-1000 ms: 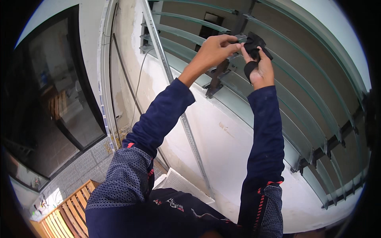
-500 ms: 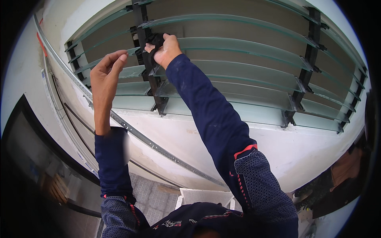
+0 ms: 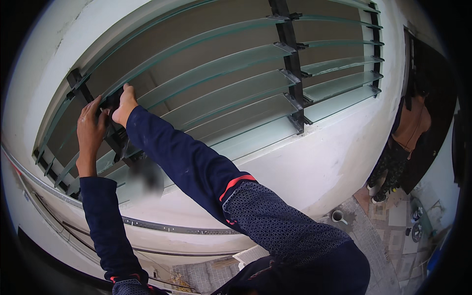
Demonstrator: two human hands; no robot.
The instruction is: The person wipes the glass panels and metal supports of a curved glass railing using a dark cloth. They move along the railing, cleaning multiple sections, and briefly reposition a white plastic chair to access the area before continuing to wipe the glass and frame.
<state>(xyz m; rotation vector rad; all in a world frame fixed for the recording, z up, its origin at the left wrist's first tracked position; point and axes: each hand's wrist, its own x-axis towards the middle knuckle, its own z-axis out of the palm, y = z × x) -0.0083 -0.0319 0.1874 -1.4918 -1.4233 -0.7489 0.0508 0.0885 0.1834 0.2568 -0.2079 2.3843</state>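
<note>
A louvre window with glass slats [image 3: 211, 69] fills the upper part of the view, its slats carried by black uprights. At the left upright [image 3: 112, 140], my right hand [image 3: 125, 105] is closed around a dark black item, perhaps a cloth [image 3: 113, 101]. Its fingertips are hidden behind the item and the slat. Close on its left is my left hand [image 3: 91, 125], raised with fingers bent and thumb turned toward the black item. Whatever lies between its fingertips is hidden.
A metal rail [image 3: 172, 227] runs along the white wall [image 3: 280, 172] below the window. Another person [image 3: 410, 128] stands at the far right by a dark doorway. A mug-like container [image 3: 338, 216] sits on the tiled floor. A blurred grey patch [image 3: 146, 178] covers the sill.
The view has swung right, bringing the other person into full sight. My left hand, earlier apart from the right, is now beside it at the black item.
</note>
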